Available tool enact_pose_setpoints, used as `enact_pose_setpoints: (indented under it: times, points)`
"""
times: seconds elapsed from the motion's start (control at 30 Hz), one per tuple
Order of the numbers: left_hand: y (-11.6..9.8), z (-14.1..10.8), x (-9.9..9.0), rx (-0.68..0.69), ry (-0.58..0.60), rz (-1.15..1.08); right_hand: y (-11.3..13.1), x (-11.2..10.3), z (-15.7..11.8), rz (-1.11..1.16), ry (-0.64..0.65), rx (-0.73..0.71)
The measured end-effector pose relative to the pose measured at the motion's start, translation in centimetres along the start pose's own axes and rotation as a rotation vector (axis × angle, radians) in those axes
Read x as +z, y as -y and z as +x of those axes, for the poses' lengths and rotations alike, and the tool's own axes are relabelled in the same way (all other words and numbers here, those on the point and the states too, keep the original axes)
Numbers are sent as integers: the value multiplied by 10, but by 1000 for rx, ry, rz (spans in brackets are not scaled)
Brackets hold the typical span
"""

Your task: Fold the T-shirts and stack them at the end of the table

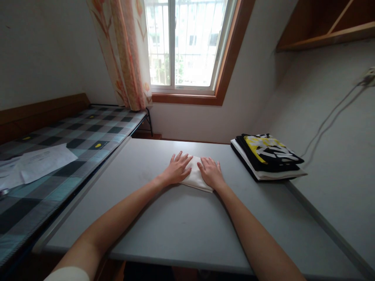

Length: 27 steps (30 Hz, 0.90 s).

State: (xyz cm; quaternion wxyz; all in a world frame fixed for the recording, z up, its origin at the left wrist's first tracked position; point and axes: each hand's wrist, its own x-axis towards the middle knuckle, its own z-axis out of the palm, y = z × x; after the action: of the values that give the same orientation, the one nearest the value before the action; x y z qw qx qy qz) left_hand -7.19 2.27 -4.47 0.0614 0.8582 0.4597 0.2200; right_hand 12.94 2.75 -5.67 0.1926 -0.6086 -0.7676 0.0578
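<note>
A small folded white cloth (195,177) lies flat on the light grey table (175,222), around its middle. My left hand (177,168) rests palm down on the cloth's left side, fingers spread. On its right side lies my right hand (211,171), also palm down with the fingers apart. Bare cloth shows between the two hands, and its lower edge shows below them. Neither hand grips anything. The parts of the cloth under my palms are hidden.
A stack of folded black and white clothes (268,156) sits at the table's back right. On the left a checked bed (93,128) with papers (43,162) adjoins the table. Behind are a curtain (129,54) and a window (190,47); a cable (331,115) hangs at the right wall.
</note>
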Motion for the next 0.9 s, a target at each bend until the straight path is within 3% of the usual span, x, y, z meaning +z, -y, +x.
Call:
enact_pose_setpoints:
  times: [0.1,0.23,0.43,0.57,0.67,0.77,0.9]
  points:
    - [-9,0,-10,289,-30,83,-11,-3,2,-48,-44,74]
    - [-23,0,-13,601,49,157,-23,-5,5,-98,-77,158]
    - [-35,-4,-5,748,-3,380,-24,-5,5,-36,-134,185]
    - [-36,-7,-4,734,-65,439,-24,-8,6,79,-165,191]
    - [-34,-8,-4,691,-148,401,-23,-11,9,334,-171,254]
    - [-32,-9,-3,646,-230,341,-20,-17,12,808,-174,437]
    - [-35,-10,0,621,-283,309,-9,-32,10,1452,61,512]
